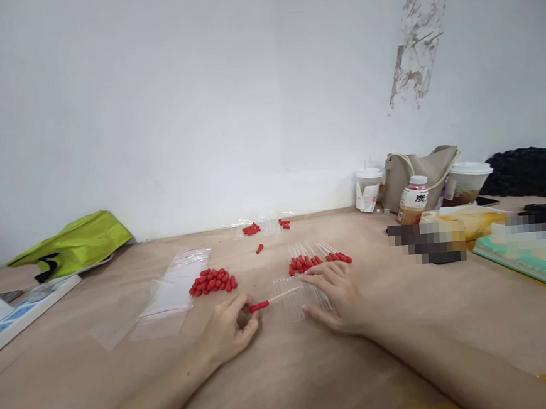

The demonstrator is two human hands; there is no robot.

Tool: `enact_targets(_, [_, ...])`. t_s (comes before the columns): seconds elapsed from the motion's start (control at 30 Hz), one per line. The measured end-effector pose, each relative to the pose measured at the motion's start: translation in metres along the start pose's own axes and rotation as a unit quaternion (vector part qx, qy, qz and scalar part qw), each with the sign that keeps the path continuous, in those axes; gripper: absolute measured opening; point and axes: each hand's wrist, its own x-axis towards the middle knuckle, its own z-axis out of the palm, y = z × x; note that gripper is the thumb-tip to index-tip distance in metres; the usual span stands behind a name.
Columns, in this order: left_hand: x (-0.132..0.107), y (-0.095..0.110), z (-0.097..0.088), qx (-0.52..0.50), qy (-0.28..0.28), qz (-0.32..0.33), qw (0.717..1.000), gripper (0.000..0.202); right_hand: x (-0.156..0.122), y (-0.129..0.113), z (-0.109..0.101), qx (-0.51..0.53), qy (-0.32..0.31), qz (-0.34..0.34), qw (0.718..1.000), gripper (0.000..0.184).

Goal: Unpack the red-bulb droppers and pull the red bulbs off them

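My left hand [233,330] pinches the red rubber bulb of a glass dropper [284,294] between thumb and fingertips. The pale, thin tube of the dropper slants to the right, its far end by the index fingertip of my right hand [334,297]. That hand is spread over a row of clear glass tubes [291,310], thumb and fingers apart. Whether its fingertips touch the dropper's end I cannot tell. Behind it lie several droppers [306,262] with red bulbs, tubes pointing away. A pile of loose red bulbs [213,281] sits beyond my left hand.
Clear zip bags [167,298] lie left of the pile. One red bulb [259,248] lies alone near bagged red pieces [251,229] by the wall. At left are a power strip [30,312] and a lime-green bag [78,245]. Right: a bottle [413,201], cups, a tissue pack [525,257].
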Motion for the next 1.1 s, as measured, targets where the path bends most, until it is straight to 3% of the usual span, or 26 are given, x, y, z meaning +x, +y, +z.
enact_targets(0.1, [-0.002, -0.005, 0.015, 0.003, 0.002, 0.031, 1.0, 0.008, 0.0, -0.009, 0.006, -0.013, 0.003, -0.038, 0.999, 0.041])
enact_targets(0.3, [0.001, -0.001, 0.026, 0.004, 0.009, 0.053, 0.999, 0.007, -0.004, -0.007, 0.018, -0.049, 0.02, -0.076, 0.996, 0.017])
enact_targets(0.5, [0.006, 0.006, 0.027, -0.02, 0.022, 0.065, 0.997, 0.013, -0.003, -0.009, 0.023, -0.049, -0.023, -0.094, 0.994, 0.017])
enact_targets(1.1, [0.007, 0.006, 0.026, 0.038, -0.039, 0.159, 0.986, 0.023, -0.006, -0.01, 0.017, -0.017, -0.015, -0.118, 0.993, 0.018])
